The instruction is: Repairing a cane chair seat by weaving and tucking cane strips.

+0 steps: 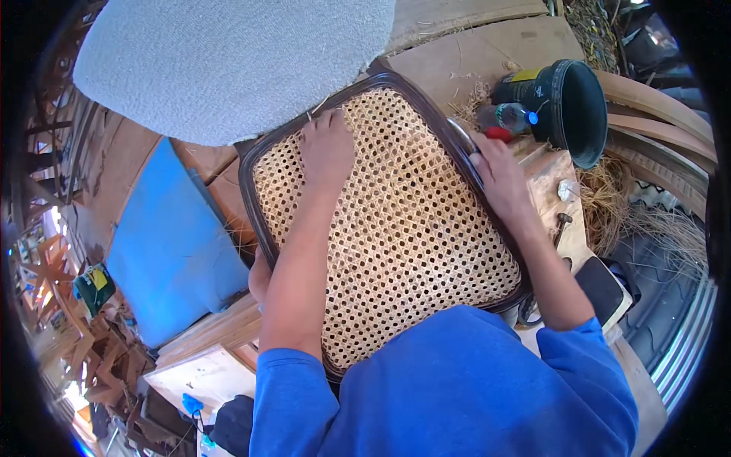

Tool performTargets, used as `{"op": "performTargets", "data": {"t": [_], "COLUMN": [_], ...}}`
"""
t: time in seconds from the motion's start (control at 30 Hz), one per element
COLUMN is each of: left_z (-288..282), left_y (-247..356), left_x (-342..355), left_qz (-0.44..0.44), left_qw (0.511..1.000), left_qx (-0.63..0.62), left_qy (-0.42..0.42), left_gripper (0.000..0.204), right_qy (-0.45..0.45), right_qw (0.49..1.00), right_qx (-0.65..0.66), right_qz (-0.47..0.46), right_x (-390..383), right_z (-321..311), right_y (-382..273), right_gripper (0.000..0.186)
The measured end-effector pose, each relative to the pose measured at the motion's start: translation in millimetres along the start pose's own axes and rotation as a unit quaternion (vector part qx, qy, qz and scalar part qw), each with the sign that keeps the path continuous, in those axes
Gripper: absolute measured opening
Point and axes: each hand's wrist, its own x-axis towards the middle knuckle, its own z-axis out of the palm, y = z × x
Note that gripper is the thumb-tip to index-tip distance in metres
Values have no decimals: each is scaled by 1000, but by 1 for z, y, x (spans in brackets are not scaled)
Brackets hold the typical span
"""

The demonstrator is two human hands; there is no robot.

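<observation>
A woven cane panel [400, 213] with square holes, set in a dark curved-corner frame [522, 287], lies across my lap. My left hand [329, 145] rests on the weave near the upper left rim, fingers curled; what is in them, if anything, is too small to name. My right hand [499, 179] is at the frame's right side, fingers bent around a shiny, narrow object [462, 135] along the rim, which I cannot make out. Above the panel's upper left edge is a grey fabric-covered piece [228, 57].
A blue sheet [171, 251] lies left. At right are a dark green bucket [542, 103], a plastic bottle [500, 116], a small hammer-like tool [562, 225], a black pad [598, 293], curved wooden strips [655, 118] and straw [605, 198]. Wooden scraps [57, 312] crowd the far left.
</observation>
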Motion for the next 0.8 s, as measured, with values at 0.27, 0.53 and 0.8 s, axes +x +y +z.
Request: {"op": "performTargets", "data": {"t": [0.27,0.53,0.8], "left_z": [-19,-26,-13], "left_y": [26,-47,-48], "left_x": [-46,-32,-27], "left_qz": [41,-41,-208], "left_qw": [998,993,965], "left_qx": [4,99,159], "left_qy": [-55,-56,-1], "left_gripper": [58,69,68], "right_qy": [-23,-43,-39], "right_qw": [999,997,998], "right_qx": [-18,-41,-41], "right_qz": [23,41,39], "right_x": [1,3,4], "right_z": [4,5,4], "right_y": [-6,-10,-8], "right_gripper": [34,34,34]}}
